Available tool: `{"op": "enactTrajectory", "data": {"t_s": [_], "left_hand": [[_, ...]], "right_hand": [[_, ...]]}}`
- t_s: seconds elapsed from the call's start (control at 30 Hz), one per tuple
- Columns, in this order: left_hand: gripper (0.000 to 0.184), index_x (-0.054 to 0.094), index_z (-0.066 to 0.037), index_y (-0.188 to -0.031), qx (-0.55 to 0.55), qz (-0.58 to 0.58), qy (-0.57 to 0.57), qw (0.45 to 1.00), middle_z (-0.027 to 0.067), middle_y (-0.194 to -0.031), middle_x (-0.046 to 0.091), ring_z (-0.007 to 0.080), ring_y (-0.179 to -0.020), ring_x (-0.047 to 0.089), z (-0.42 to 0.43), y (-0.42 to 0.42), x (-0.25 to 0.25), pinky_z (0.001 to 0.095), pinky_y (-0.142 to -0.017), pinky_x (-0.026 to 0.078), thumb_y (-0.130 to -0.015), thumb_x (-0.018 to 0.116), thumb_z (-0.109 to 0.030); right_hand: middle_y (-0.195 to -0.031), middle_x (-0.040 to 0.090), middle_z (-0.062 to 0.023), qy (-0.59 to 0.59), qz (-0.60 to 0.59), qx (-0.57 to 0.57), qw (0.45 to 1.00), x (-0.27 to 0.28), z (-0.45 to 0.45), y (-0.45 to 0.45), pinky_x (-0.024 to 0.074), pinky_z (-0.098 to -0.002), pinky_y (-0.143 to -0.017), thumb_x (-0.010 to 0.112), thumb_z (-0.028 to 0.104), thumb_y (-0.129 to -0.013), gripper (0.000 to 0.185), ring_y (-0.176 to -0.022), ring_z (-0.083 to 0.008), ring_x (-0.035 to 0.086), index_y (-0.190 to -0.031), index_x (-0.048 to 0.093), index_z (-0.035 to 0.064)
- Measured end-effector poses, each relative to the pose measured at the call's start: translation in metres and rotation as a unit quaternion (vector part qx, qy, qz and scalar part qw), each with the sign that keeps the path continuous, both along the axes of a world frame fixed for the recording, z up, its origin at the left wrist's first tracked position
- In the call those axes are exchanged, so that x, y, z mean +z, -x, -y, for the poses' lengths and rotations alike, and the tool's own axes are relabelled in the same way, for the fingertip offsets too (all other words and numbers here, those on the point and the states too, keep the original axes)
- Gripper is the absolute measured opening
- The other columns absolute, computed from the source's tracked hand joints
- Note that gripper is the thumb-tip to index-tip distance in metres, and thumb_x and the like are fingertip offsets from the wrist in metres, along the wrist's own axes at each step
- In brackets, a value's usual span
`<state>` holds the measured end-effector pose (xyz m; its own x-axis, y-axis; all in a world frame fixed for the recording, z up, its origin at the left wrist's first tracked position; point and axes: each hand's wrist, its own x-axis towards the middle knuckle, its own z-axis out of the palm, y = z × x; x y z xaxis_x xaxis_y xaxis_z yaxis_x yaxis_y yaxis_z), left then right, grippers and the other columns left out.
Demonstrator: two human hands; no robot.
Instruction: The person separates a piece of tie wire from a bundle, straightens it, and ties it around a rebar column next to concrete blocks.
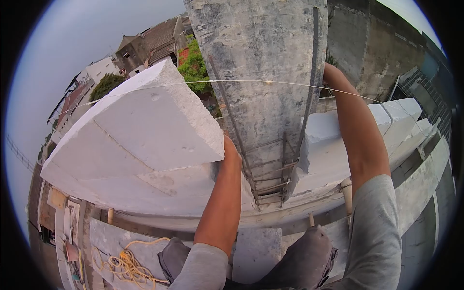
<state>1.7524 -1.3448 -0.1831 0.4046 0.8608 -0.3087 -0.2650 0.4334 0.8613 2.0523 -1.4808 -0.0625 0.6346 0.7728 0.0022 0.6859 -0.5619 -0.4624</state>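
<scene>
A tall grey board (263,53), stained and scuffed, stands upright in the gap between two white block walls. In front of its lower part, metal bars form a narrow rebar cage (270,186). My left hand (229,146) reaches into the gap, beside the rough end of the left block wall (140,130) and close to the board's left edge; its fingers are hidden. Past the board's right edge goes my right hand (330,73), above the right block wall (328,145), its fingers out of sight behind the board. Whether either hand grips the board cannot be seen.
A thin string (268,81) stretches across both walls and in front of the board. Below me, yellow rope (128,263) lies tangled on a grey plank (104,237). Pipe stubs (347,193) stick out under the wall. Roofs (159,41) stand beyond, far below.
</scene>
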Motion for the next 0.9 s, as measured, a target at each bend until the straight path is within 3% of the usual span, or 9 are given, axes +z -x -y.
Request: {"op": "enactTrajectory", "data": {"t_s": [0.13, 0.23, 0.3, 0.37, 0.53, 0.63, 0.73, 0.83, 0.9], "left_hand": [[0.066, 0.030, -0.011, -0.144, -0.104, 0.113, 0.075, 0.985, 0.0125, -0.147, 0.033, 0.0297, -0.135, 0.033, -0.003, 0.001, 0.016, 0.0522, -0.107, 0.028, -0.095, 0.028, -0.055], [0.062, 0.033, -0.011, -0.142, -0.103, 0.108, 0.020, 0.989, 0.0117, -0.142, 0.040, 0.0298, -0.128, 0.041, -0.030, -0.010, -0.009, 0.0524, -0.104, 0.032, -0.096, 0.030, -0.052], [0.061, 0.034, -0.011, -0.142, -0.174, 0.180, -0.010, 0.968, 0.0109, -0.141, 0.041, 0.0286, -0.126, 0.044, -0.048, -0.018, -0.019, 0.0522, -0.102, 0.035, -0.095, 0.033, -0.050], [0.059, 0.034, -0.012, -0.142, -0.184, 0.203, -0.041, 0.961, 0.0102, -0.140, 0.041, 0.0274, -0.125, 0.043, -0.054, -0.021, -0.031, 0.0506, -0.103, 0.034, -0.095, 0.035, -0.048], [0.057, 0.033, -0.012, -0.144, -0.041, 0.145, -0.139, 0.979, 0.0091, -0.142, 0.039, 0.0243, -0.131, 0.036, -0.051, -0.011, -0.034, 0.0433, -0.110, 0.023, -0.095, 0.039, -0.040], [0.057, 0.030, -0.012, -0.145, -0.079, 0.202, -0.166, 0.962, 0.0108, -0.145, 0.035, 0.0244, -0.135, 0.028, -0.059, -0.005, -0.037, 0.0406, -0.113, 0.013, -0.096, 0.040, -0.038], [0.061, 0.027, -0.009, -0.146, -0.071, 0.177, -0.202, 0.961, 0.0128, -0.148, 0.029, 0.0255, -0.137, 0.025, -0.033, 0.004, -0.017, 0.0413, -0.113, 0.012, -0.096, 0.041, -0.042], [0.042, 0.050, -0.012, -0.130, -0.060, 0.265, -0.150, 0.951, 0.0034, -0.130, 0.050, 0.0153, -0.127, 0.039, -0.033, 0.002, -0.037, 0.0351, -0.111, 0.019, -0.094, 0.050, -0.034], [0.054, 0.039, -0.006, -0.138, -0.091, 0.245, -0.127, 0.957, 0.0098, -0.143, 0.036, 0.0221, -0.134, 0.030, -0.029, 0.007, -0.034, 0.0387, -0.112, 0.016, -0.095, 0.047, -0.038]], "right_hand": [[-0.084, 0.066, -0.0118, 0.040, -0.038, 0.007, 0.998, 0.005, -0.004, -0.001, 0.0460, -0.0389, -0.059, 0.057, 0.017, -0.084, 0.021, -0.069, -0.0263, 0.059, -0.096, 0.068, 0.0048], [-0.082, 0.066, -0.0111, 0.061, -0.062, 0.015, 0.996, 0.004, -0.006, 0.000, 0.0450, -0.0379, -0.057, 0.057, 0.017, -0.084, 0.020, -0.067, -0.0248, 0.057, -0.095, 0.068, 0.0043], [-0.081, 0.065, -0.0106, 0.074, -0.075, 0.018, 0.994, 0.004, -0.006, 0.002, 0.0443, -0.0372, -0.055, 0.057, 0.017, -0.085, 0.020, -0.065, -0.0238, 0.057, -0.094, 0.068, 0.0040], [-0.079, 0.065, -0.0102, 0.087, -0.090, 0.020, 0.992, 0.002, -0.004, 0.003, 0.0436, -0.0365, -0.054, 0.057, 0.017, -0.085, 0.019, -0.063, -0.0227, 0.056, -0.093, 0.068, 0.0037], [-0.076, 0.064, -0.0090, 0.121, -0.120, 0.025, 0.985, -0.001, -0.006, 0.004, 0.0419, -0.0349, -0.051, 0.057, 0.017, -0.086, 0.019, -0.059, -0.0202, 0.054, -0.092, 0.068, 0.0030], [-0.074, 0.064, -0.0083, 0.140, -0.143, 0.026, 0.979, -0.003, -0.004, 0.006, 0.0408, -0.0339, -0.049, 0.057, 0.017, -0.086, 0.019, -0.057, -0.0186, 0.052, -0.090, 0.068, 0.0025], [-0.072, 0.063, -0.0075, 0.164, -0.167, 0.021, 0.972, -0.005, 0.005, 0.005, 0.0398, -0.0329, -0.047, 0.057, 0.017, -0.087, 0.019, -0.054, -0.0171, 0.051, -0.089, 0.068, 0.0021], [-0.070, 0.063, -0.0068, 0.195, -0.137, -0.022, 0.971, -0.001, 0.030, 0.009, 0.0387, -0.0319, -0.045, 0.057, 0.017, -0.087, 0.019, -0.051, -0.0155, 0.050, -0.088, 0.068, 0.0017], [-0.063, 0.060, -0.0056, 0.206, -0.034, -0.081, 0.975, 0.008, 0.055, 0.018, 0.0357, -0.0272, -0.042, 0.059, 0.015, -0.086, 0.015, -0.047, -0.0114, 0.047, -0.084, 0.068, 0.0027]]}}
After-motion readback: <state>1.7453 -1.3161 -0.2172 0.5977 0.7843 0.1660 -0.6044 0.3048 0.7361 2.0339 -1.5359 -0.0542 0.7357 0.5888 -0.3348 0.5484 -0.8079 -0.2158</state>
